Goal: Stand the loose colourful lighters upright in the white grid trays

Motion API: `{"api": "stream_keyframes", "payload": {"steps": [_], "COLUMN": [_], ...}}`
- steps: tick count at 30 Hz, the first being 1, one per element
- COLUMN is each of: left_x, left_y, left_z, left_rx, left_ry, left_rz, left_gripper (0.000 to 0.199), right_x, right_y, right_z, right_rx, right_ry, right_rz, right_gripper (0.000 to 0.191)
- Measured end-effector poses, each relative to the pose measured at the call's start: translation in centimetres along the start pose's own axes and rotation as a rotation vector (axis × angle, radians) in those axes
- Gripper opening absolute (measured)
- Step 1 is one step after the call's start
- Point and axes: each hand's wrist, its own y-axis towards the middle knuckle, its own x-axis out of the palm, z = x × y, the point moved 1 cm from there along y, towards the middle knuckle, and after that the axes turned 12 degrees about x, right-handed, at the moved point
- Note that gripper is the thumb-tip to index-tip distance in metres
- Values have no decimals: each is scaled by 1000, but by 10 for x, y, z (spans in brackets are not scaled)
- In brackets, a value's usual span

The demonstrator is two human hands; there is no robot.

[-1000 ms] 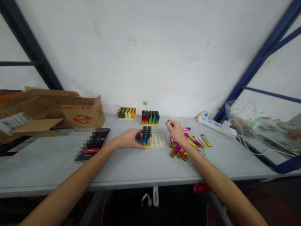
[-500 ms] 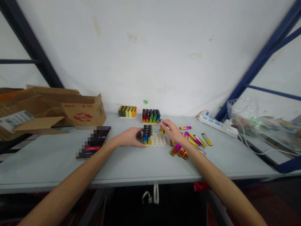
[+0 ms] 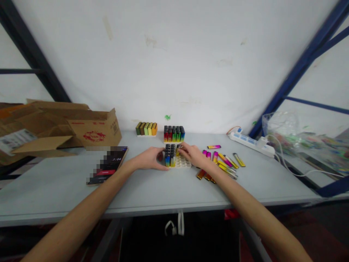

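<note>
A white tray (image 3: 185, 164) with round holes lies on the table, its left part filled with upright blue and yellow lighters (image 3: 170, 156). Curved round the left side of those lighters is my left hand (image 3: 149, 158), thumb at the front corner, steadying the filled tray. My right hand (image 3: 193, 154) pinches a yellow lighter (image 3: 178, 150) upright over the tray's back holes, just right of the filled rows. Whether its base sits in a hole is hidden. Loose pink, gold and yellow lighters (image 3: 228, 169) lie near my right forearm.
Behind stand two full lighter sets, one yellow-green (image 3: 146, 129) and one red-to-blue (image 3: 173, 134). An open cardboard box (image 3: 94, 127) and a dark phone-like device (image 3: 109, 165) are at left. A white power strip (image 3: 252, 144) with cables and clear plastic bags (image 3: 282, 127) are at right.
My right hand has moved left with the lighter, from the tray's back right corner to beside the filled rows. My left hand stays at the tray.
</note>
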Motion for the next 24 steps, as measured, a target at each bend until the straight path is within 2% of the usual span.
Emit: {"api": "stream_keyframes", "payload": {"steps": [3, 6, 8, 10, 14, 17, 20, 24], "left_x": [0, 0, 0, -1, -1, -1, -2, -3], "left_y": [0, 0, 0, 0, 0, 0, 0, 0], "left_z": [-1, 0, 0, 0, 0, 2, 5, 5], "left_rx": [1, 0, 4, 3, -17, -17, -25, -16], "left_ry": [4, 0, -4, -7, -9, -28, -10, -22], "left_rz": [-6, -4, -5, -9, -6, -6, -20, -11], "left_gripper": [70, 69, 68, 67, 69, 67, 65, 65], "right_x": [2, -6, -22, -47, -106, -135, -143, -139], "right_y": [1, -1, -5, -15, -52, -88, -114, -124], "right_z": [-1, -3, -1, 8, 50, 95, 132, 154], "right_rx": [-2, -41, -47, 34, 371, 663, 841, 809], "right_ry": [-41, -58, -75, -118, -366, -584, -654, -524], "right_rz": [-36, -68, -57, 23, 232, 234, 138, 95], "right_gripper": [17, 19, 22, 25, 20, 26, 40, 36]}}
